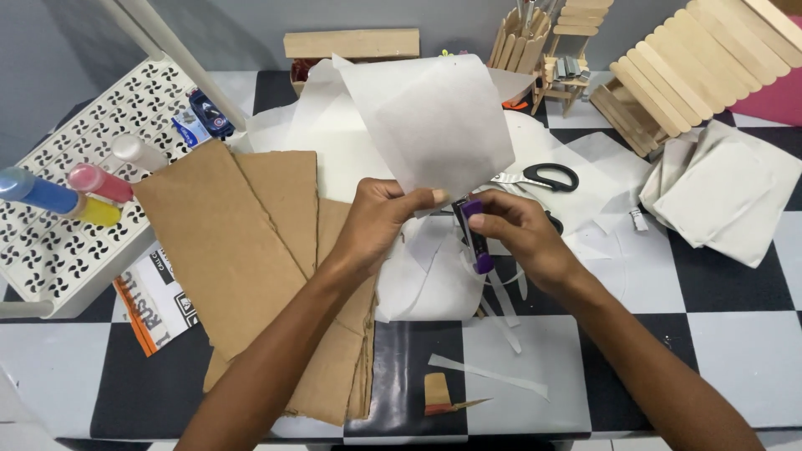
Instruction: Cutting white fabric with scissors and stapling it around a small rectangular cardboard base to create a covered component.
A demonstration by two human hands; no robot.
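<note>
White paper sheet [434,125] pinched by left hand [380,221]; right hand [522,234], at 3 o'clock, grips purple glue stick [476,238]. Gluing step; next needs steady contact.

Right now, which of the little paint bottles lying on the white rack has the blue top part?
The blue and yellow bottle, farthest left on the white rack. The bottle next to it is pink, and the third is whitish.

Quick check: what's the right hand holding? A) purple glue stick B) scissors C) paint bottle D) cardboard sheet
A: the right hand grips a purple glue stick next to the white paper sheet pinched by the left hand; the scissors lie untouched on the table.
</note>
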